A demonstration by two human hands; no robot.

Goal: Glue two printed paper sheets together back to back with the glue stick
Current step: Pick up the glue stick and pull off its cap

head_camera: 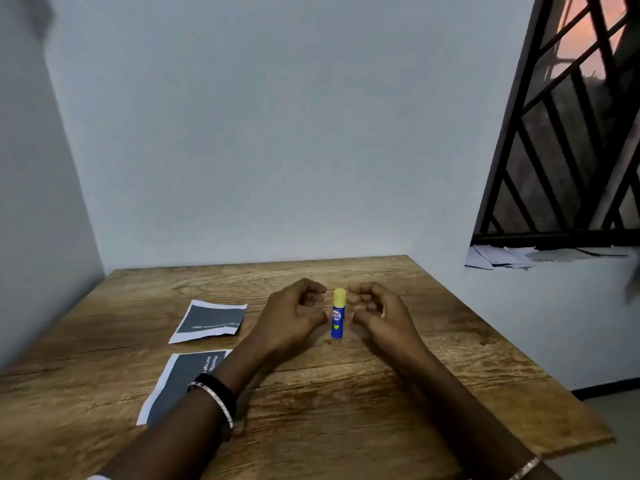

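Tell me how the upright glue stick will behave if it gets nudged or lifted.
The glue stick stands tall on a narrow base, so a sideways nudge would probably tip it. Its round body would likely roll across the flat wooden table. It looks like small rigid plastic, so probably light and firm to pinch.

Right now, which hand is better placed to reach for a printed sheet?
Left. The far sheet and the near sheet both lie on the side of the left hand. The right hand sits beyond the upright glue stick and would likely have to cross it.
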